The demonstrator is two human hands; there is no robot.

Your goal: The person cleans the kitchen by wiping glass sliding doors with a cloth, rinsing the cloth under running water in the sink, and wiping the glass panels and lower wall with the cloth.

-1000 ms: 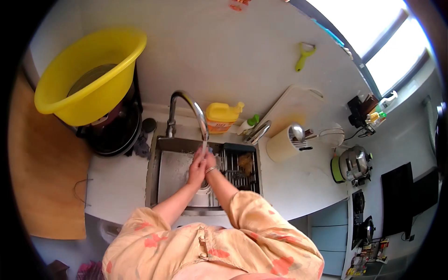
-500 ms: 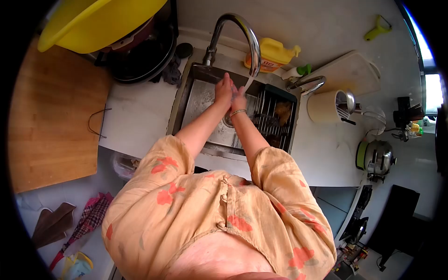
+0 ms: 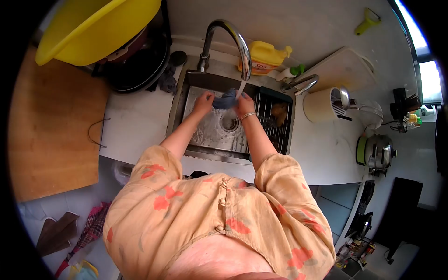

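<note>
A blue-grey cloth (image 3: 226,99) is stretched between my two hands over the metal sink (image 3: 196,128). My left hand (image 3: 203,102) is closed on its left end. Its right end is gripped by my right hand (image 3: 244,104), which wears a bracelet at the wrist. Water runs from the curved chrome faucet (image 3: 245,65) onto the cloth close to my right hand. Beneath the hands, the round drain (image 3: 229,122) shows in the wet sink bottom.
A dark-rimmed drying rack (image 3: 262,112) fills the sink's right side. Behind stands a yellow jug (image 3: 263,57); a second small tap (image 3: 305,85) and a utensil holder (image 3: 319,106) are to the right. A yellow basin (image 3: 93,32), black pan (image 3: 135,72) and wooden board (image 3: 53,130) occupy the left.
My hands were pressed together under the water; now they are apart, with the cloth spread out between them. The drain has come into full view.
</note>
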